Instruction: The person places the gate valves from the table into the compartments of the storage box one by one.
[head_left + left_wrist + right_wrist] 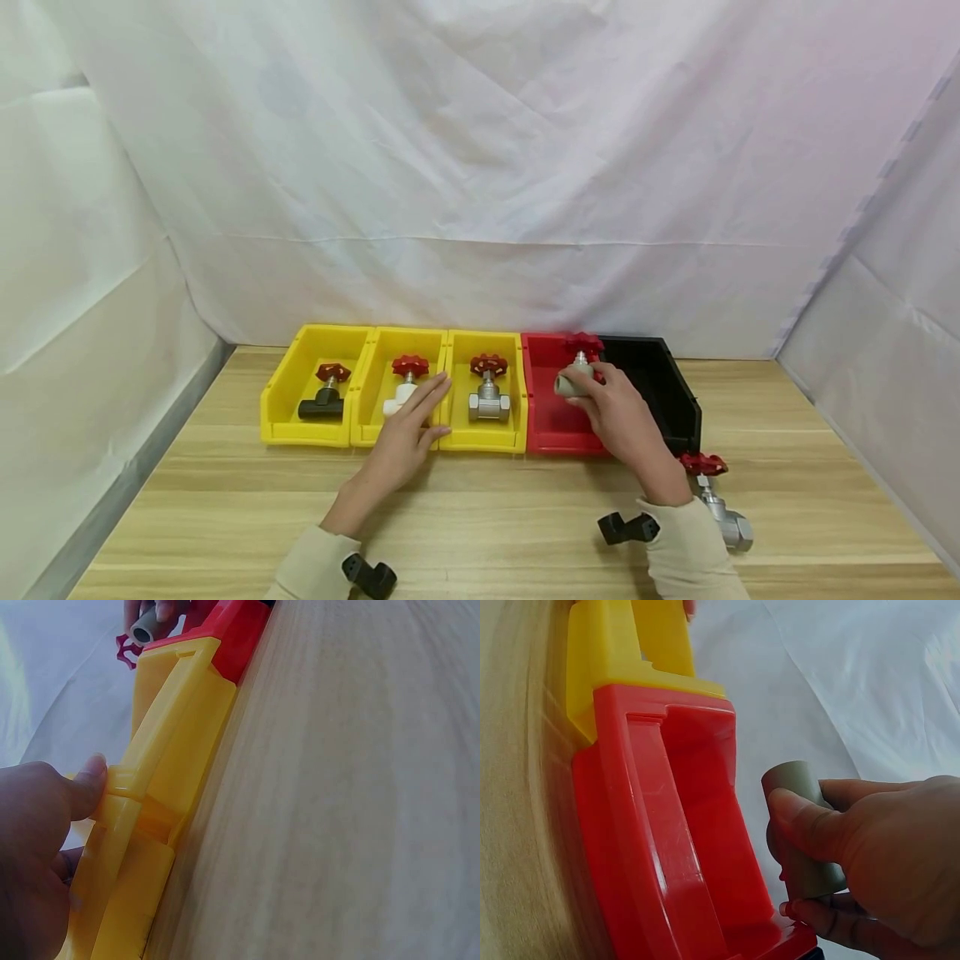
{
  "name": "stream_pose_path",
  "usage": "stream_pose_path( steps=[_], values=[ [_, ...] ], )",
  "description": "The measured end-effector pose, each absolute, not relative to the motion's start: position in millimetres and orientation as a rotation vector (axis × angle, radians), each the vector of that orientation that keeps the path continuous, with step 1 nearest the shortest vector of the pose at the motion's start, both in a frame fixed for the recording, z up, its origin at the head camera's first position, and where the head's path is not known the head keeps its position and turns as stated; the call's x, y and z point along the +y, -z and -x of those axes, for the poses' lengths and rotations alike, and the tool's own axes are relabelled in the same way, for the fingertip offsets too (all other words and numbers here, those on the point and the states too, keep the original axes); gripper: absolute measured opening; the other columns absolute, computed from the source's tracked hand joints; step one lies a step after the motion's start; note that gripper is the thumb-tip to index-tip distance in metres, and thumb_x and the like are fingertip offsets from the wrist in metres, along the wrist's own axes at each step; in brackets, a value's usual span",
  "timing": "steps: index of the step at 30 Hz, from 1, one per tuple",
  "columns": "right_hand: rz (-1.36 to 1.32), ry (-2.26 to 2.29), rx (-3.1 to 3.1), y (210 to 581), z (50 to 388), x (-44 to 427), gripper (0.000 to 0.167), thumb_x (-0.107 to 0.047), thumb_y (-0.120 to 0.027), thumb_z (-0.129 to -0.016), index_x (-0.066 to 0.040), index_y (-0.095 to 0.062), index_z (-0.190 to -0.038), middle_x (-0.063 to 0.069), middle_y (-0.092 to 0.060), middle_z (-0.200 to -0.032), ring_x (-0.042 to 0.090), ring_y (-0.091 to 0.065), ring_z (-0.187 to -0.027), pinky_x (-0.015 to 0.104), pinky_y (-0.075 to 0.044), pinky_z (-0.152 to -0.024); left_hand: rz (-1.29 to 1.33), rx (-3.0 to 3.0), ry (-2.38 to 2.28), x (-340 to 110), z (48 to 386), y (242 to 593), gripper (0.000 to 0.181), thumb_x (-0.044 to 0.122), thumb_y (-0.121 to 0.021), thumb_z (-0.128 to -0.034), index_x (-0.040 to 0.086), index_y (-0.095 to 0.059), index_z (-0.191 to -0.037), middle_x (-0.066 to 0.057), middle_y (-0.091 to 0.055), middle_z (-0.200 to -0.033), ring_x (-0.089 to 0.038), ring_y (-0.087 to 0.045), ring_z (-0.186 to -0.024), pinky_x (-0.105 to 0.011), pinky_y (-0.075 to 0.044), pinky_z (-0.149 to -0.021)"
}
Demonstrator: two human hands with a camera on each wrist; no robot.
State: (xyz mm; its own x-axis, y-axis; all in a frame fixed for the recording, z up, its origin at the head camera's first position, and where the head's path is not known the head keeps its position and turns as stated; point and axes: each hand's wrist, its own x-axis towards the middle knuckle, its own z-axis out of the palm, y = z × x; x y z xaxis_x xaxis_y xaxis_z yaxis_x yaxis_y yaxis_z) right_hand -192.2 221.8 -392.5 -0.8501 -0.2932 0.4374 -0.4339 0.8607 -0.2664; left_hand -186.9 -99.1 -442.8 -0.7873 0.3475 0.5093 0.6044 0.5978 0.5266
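My right hand (618, 408) grips a grey-green pipe valve (572, 385) with a red handwheel, held above the red bin (558, 442). In the right wrist view, thumb and fingers pinch the valve's body (814, 874). My left hand (405, 437) rests at the second yellow bin (367, 433), its fingers extended over the divider toward the third. The left wrist view shows the thumb touching the yellow rim. A white valve (408, 367) with a red handwheel lies in that bin, partly hidden by the hand. A metal valve (489, 404) sits in the third yellow bin (517, 442).
The leftmost yellow bin (277, 425) holds a black valve (322, 408). At the row's right end stands a black bin (678, 400), partly behind my right hand. Another metal valve (723, 521) lies on the wooden table (502, 533) beside my right wrist. White cloth hangs behind.
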Motion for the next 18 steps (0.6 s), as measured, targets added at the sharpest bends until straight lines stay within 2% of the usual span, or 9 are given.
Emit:
stream_pose_path(
  steps=[11, 18],
  values=[
    [-0.528, -0.433, -2.667, 397.4, 193.2, 215.3, 0.038, -0.016, -0.075, -0.084, -0.022, -0.066, -0.120, 0.021, -0.056, -0.114, 0.035, -0.057, -0.094, 0.048, -0.056, -0.071, 0.758, -2.493, 1.021, -98.7, 185.6, 440.9, 0.070, 0.006, -0.072, -0.0845, 0.014, -0.040, -0.146, -0.004, -0.037, -0.150, -0.031, -0.051, -0.121, -0.038, -0.049, -0.092],
    [-0.560, -0.405, -2.666, 401.7, 194.0, 213.3, 0.041, -0.014, -0.077, -0.081, -0.025, -0.066, -0.119, 0.020, -0.057, -0.114, 0.034, -0.058, -0.094, 0.048, -0.056, -0.072, 0.750, -2.499, 1.026, -98.4, 184.5, 439.8, 0.070, 0.006, -0.071, -0.0845, 0.013, -0.040, -0.146, -0.004, -0.037, -0.150, -0.030, -0.049, -0.124, -0.039, -0.048, -0.093]
  ],
)
